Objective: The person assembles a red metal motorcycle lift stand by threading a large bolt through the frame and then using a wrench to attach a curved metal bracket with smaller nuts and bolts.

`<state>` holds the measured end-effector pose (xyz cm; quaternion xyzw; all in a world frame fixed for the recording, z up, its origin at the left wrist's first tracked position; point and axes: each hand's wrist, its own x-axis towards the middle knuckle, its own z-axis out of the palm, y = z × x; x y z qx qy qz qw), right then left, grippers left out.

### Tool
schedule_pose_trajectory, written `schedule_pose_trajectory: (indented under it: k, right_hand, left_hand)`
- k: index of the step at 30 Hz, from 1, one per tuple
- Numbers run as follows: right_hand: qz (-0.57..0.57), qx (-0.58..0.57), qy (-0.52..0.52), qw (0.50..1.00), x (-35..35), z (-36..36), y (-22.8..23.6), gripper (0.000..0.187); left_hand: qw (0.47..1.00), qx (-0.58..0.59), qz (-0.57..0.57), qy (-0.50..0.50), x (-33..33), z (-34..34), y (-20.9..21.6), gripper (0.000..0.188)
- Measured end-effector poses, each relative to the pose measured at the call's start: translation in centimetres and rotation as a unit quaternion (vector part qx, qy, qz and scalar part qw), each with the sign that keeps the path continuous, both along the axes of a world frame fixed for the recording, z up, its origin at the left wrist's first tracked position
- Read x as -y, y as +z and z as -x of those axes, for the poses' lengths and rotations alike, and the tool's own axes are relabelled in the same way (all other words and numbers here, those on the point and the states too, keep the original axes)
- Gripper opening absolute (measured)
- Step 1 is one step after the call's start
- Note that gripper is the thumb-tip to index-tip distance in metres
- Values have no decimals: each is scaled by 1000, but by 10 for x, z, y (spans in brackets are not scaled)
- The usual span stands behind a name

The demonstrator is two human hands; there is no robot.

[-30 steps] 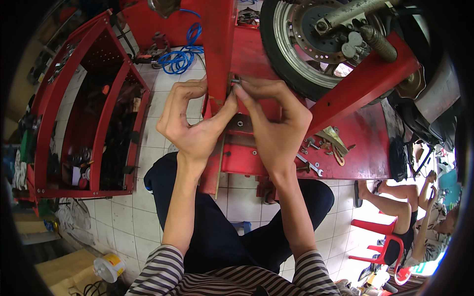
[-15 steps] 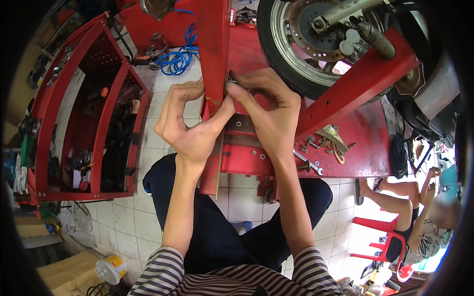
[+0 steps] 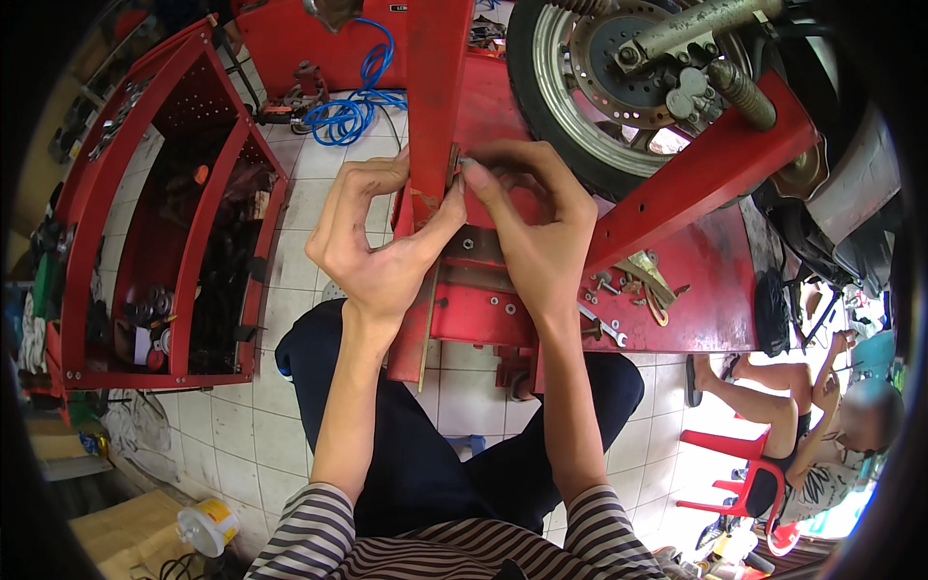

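Note:
My left hand (image 3: 377,242) is closed around the lower part of a red steel post (image 3: 432,106), its fingers behind the post and its thumb at the right side. Against that side, my right hand (image 3: 541,232) pinches a small metal fastener (image 3: 463,162) between thumb and bent fingers; most of it is hidden by the fingertips. Just below, a nut (image 3: 468,245) sits on the crossbar of the red frame. Two loose washers (image 3: 509,309) lie near the front edge, and a wrench (image 3: 609,329) rests on the red platform (image 3: 710,300) beside my right forearm.
A red slanted arm (image 3: 706,179) and a motorcycle wheel (image 3: 580,116) stand at the far right. Several bolts (image 3: 607,282) lie beneath the arm. To the left are a red tool cart (image 3: 184,242) and a coiled blue hose (image 3: 338,121). Another person sits on a red chair (image 3: 739,483).
The view has shifted slightly, so the post and my hands appear a little further right. Both hands keep their hold, and the right fingertips sit slightly further from the post.

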<state>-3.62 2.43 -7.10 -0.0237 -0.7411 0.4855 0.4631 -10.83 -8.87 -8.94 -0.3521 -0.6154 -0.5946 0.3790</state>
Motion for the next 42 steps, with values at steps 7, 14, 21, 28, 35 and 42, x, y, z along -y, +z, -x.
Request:
schedule_pose_trajectory:
  k: [7, 14, 21, 28, 35, 42]
  right_hand:
    - [-88, -13, -18, 996, 2, -2, 5, 16]
    - [-80, 19, 3, 997, 5, -11, 8, 21]
    - [-185, -38, -77, 979, 4, -37, -1, 33]
    - [-429, -31, 17, 903, -39, -119, -35, 18]
    - [-208, 451, -225, 838, -160, -197, -51, 26]
    - [-215, 462, -151, 847, -158, -196, -76, 25]
  left_hand:
    - [1000, -1, 0, -1, 0, 0, -2, 31]
    - [998, 50, -19, -17, 1, -1, -7, 32]
    - [999, 48, -18, -6, -6, -4, -10, 34]
    - [999, 47, -18, -2, -8, -6, -6, 52]
    - [999, 4, -34, 6, -13, -3, -7, 66]
    - [996, -41, 11, 74, -8, 3, -11, 66]
